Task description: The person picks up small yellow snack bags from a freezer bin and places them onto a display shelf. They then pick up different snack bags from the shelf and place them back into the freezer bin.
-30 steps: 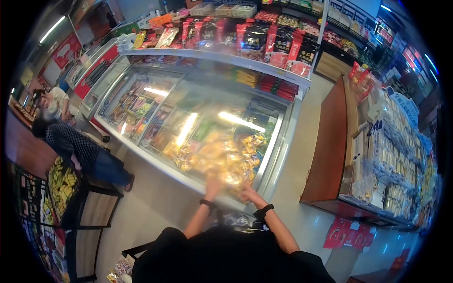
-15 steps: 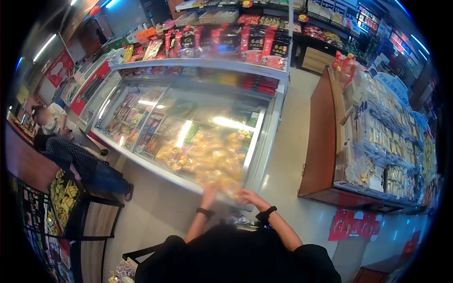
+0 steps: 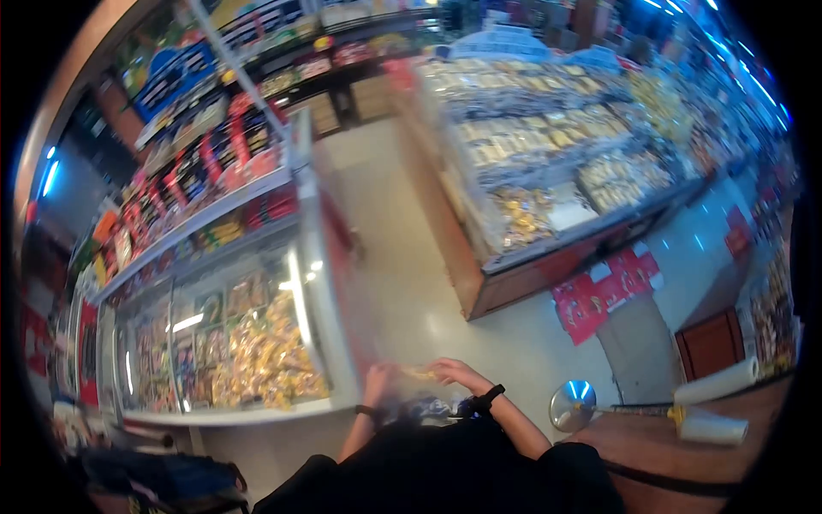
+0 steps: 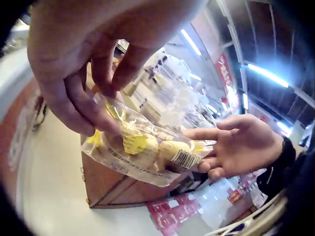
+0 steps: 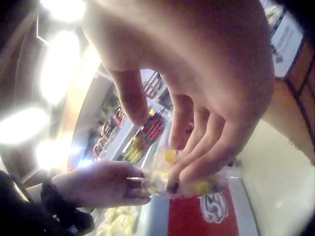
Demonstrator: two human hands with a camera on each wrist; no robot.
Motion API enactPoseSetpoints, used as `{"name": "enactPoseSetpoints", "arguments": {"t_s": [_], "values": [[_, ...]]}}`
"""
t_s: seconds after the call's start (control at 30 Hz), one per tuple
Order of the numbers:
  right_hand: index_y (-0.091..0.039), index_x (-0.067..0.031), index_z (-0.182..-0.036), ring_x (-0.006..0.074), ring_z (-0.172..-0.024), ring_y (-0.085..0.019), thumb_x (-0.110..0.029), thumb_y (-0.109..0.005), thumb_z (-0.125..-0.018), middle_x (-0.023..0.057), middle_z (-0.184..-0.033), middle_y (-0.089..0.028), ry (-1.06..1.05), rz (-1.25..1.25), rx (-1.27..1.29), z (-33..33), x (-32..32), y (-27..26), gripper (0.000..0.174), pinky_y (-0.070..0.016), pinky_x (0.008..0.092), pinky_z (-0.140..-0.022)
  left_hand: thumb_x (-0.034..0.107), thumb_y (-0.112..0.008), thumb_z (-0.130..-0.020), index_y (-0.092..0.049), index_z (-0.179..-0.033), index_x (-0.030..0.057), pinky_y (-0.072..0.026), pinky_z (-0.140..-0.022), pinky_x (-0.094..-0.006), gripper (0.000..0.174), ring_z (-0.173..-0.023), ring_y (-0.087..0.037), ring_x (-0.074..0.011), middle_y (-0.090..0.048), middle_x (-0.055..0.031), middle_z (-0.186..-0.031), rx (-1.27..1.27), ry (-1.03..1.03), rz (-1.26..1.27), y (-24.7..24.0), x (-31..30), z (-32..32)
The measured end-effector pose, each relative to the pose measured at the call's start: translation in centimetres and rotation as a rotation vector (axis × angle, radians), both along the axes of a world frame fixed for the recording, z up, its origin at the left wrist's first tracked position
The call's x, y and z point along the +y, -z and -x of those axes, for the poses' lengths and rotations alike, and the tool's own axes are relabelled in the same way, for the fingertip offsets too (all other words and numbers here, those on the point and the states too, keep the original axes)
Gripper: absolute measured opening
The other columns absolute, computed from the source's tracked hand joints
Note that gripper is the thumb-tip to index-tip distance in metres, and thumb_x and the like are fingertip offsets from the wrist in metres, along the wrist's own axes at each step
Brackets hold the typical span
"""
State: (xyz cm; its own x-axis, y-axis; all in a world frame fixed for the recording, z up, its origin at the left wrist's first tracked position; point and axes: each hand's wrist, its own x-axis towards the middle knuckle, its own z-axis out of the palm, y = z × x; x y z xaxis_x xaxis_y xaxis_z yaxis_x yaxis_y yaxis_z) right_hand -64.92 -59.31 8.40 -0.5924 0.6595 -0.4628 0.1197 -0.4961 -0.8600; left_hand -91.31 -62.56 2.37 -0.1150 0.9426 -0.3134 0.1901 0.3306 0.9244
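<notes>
A small clear plastic packet [image 4: 147, 150] with pale yellow, rounded pieces inside hangs between my two hands. It bears yellow print, dark lettering and a barcode near one end. My left hand [image 3: 377, 384] pinches one end of it between thumb and fingers, seen close up in the left wrist view. At the barcode end, my right hand [image 4: 243, 145] touches the packet with its fingertips, palm turned up and thumb standing apart. In the right wrist view, the fingers [image 5: 206, 142] of that hand lie partly over the packet.
On the left stands a glass-topped freezer [image 3: 342, 364] full of yellow packets. A wooden display stand [image 3: 454, 257] stacked with bagged goods is ahead on the right, with a floor aisle between. Rolls of plastic bags [image 3: 715, 427] lie on a wooden counter at the lower right.
The view has swung right, so the freezer now lies to the left. My hands have come away from over the freezer with the packet between them.
</notes>
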Motion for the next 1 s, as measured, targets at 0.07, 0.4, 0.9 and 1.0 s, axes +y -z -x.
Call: {"name": "enactPoseSetpoints", "arguments": {"t_s": [0.07,0.4,0.9,1.0], "values": [[-0.06,-0.0108,-0.119,0.0108,-0.09,-0.06,-0.022,-0.054,-0.092,0.0004,-0.101,-0.062,0.154,-0.004,0.007,-4.2,-1.1,0.6,0.03,-0.0478,0.0265,-0.079,0.013,-0.05,-0.091,-0.068,-0.096,-0.0064,-0.0517,-0.075,-0.0288,0.026,-0.081,-0.065,-0.0173,-0.069,-0.0115,-0.092,-0.181,0.098,0.097,0.0,2.0,-4.0],[-0.062,-0.008,-0.113,0.0122,-0.089,-0.061,-0.018,-0.053,-0.092,0.003,-0.102,-0.064,0.795,0.112,0.015,-16.9,-5.4,3.5,0.024,-0.0492,0.0263,-0.078,0.016,-0.053,-0.088,-0.07,-0.096,-0.003,-0.0516,-0.075,-0.0303,0.027,-0.079,-0.067,-0.0179,-0.071,-0.0116,-0.085,0.07,0.841,0.002,-0.5,10.9,-20.7],[-0.065,-0.0059,-0.111,0.0132,-0.086,-0.063,-0.02,-0.054,-0.091,0.0042,-0.095,-0.066,1.079,0.053,-0.111,-32.0,11.6,3.1,0.026,-0.0491,0.0269,-0.076,0.031,-0.054,-0.09,-0.071,-0.102,0.0039,-0.0503,-0.074,-0.0315,0.034,-0.077,-0.067,-0.0188,-0.072,-0.0094,-0.085,0.203,1.01,-0.087,-3.3,30.5,-38.9],[-0.066,-0.0056,-0.109,0.0128,-0.085,-0.063,-0.018,-0.055,-0.09,0.0039,-0.095,-0.067,1.117,-0.029,-0.134,-34.8,15.5,2.4,0.025,-0.0496,0.0281,-0.074,0.032,-0.055,-0.091,-0.07,-0.104,0.0016,-0.0502,-0.073,-0.031,0.036,-0.077,-0.067,-0.0175,-0.072,-0.0098,-0.086,0.101,1.047,-0.007,-3.8,34.6,-41.6]]}}
